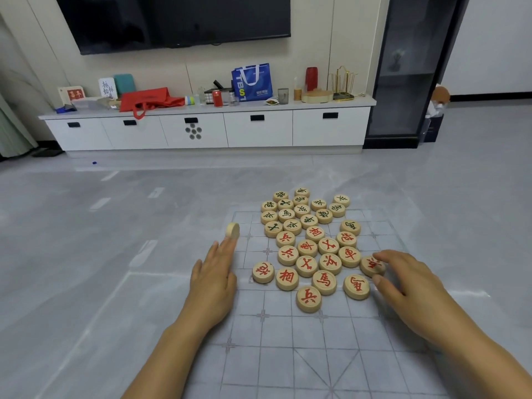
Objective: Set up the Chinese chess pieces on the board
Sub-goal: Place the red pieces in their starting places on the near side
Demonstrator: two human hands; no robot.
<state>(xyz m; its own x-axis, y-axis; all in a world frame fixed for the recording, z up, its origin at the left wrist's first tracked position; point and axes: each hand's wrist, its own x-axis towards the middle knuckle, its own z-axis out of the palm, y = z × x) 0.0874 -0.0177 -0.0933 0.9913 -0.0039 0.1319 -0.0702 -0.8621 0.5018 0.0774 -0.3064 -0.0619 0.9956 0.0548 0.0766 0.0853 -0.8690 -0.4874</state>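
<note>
A thin translucent chess board sheet (288, 349) lies on the grey floor. Several round wooden pieces crowd its far half: green-lettered ones (302, 210) farther away, red-lettered ones (325, 282) nearer. One piece (232, 230) stands on its edge at the board's left border, just beyond my left fingertips. My left hand (214, 280) lies flat with straight fingers, reaching toward that piece. My right hand (403, 279) has its fingers and thumb curled around a red-lettered piece (371, 266) at the right side of the cluster.
A long white TV cabinet (207, 131) runs along the far wall, with bags, cans and boxes on top. A dark TV (172, 18) hangs above it. A tall black glass cabinet (411, 70) stands at the right. Grey tiled floor surrounds the board.
</note>
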